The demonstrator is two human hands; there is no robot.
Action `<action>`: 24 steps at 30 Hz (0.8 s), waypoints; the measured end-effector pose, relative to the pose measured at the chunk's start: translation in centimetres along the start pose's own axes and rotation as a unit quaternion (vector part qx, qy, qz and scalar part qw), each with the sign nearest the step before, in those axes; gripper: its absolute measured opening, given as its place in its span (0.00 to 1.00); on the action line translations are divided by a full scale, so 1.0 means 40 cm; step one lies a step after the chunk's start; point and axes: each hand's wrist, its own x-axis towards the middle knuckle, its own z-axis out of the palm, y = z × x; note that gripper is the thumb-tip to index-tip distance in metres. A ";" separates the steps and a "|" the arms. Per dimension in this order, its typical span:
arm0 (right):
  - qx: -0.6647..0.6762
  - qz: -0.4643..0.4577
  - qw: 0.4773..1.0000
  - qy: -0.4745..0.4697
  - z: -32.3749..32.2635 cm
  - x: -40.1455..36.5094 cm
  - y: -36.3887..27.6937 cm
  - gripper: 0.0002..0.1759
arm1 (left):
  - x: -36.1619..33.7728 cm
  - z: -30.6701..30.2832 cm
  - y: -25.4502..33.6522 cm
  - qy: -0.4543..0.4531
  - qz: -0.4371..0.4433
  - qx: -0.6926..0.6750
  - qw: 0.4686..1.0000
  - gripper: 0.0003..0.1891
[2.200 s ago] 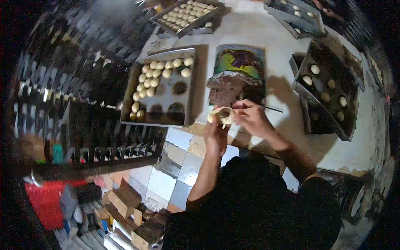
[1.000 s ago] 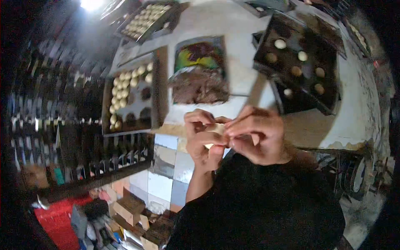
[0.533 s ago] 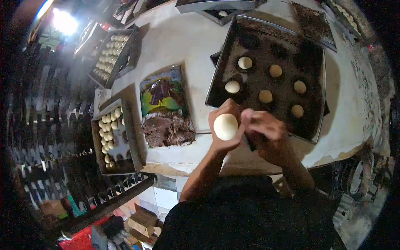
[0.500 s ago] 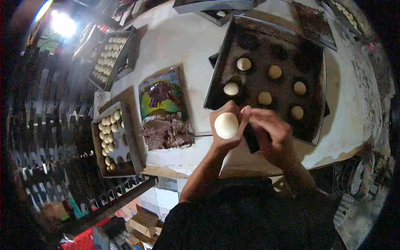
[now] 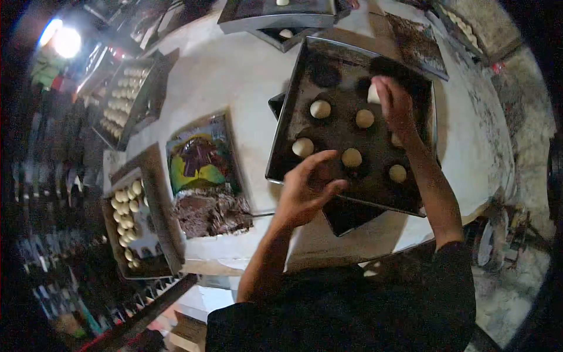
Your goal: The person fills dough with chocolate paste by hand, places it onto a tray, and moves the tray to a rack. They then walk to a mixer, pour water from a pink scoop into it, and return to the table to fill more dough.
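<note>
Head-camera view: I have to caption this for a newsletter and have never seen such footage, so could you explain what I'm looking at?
There is no machine here, just a person's two bare hands. The camera is worn on the head, looking forward and down, so the dark-clothed body shows at the bottom.

On the pale table lies a large dark tray with several pale, dough-like balls set apart. To its left is an opened packet with brown paste; farther left, another tray holds more balls.

The right hand has its fingers around a pale ball at the large tray. The left hand is open over that tray's near edge, holding nothing visible.
</note>
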 end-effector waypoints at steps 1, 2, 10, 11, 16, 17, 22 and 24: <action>0.022 0.018 1.000 0.012 0.025 0.043 0.033 0.19 | -0.026 -0.027 0.022 0.039 0.018 0.004 0.999 0.24; -0.057 -0.011 0.998 -0.038 0.060 0.039 0.111 0.21 | -0.075 -0.073 0.041 0.055 -0.017 0.041 0.997 0.23; -0.109 -0.010 0.962 -0.249 0.118 0.066 0.060 0.30 | -0.569 -0.453 -0.200 0.406 -0.032 0.097 0.908 0.09; -0.125 -0.040 0.964 -0.230 0.119 0.072 0.018 0.29 | -0.635 -0.486 -0.221 0.441 -0.037 0.115 0.890 0.09; -0.151 -0.247 0.956 -0.046 0.135 0.024 -0.314 0.23 | -0.887 -0.769 -0.316 0.554 0.075 0.446 0.700 0.13; -0.154 -0.296 0.942 -0.019 0.144 -0.004 -0.391 0.22 | -0.898 -0.874 -0.334 0.617 0.085 0.289 0.726 0.14; -0.046 -0.273 0.957 -0.087 0.256 -0.176 -0.712 0.15 | -0.906 -1.421 -0.454 0.504 -0.301 0.559 0.585 0.21; -0.013 -0.211 0.968 -0.139 0.260 -0.240 -0.881 0.13 | -0.880 -1.485 -0.517 0.554 -0.189 0.569 0.578 0.26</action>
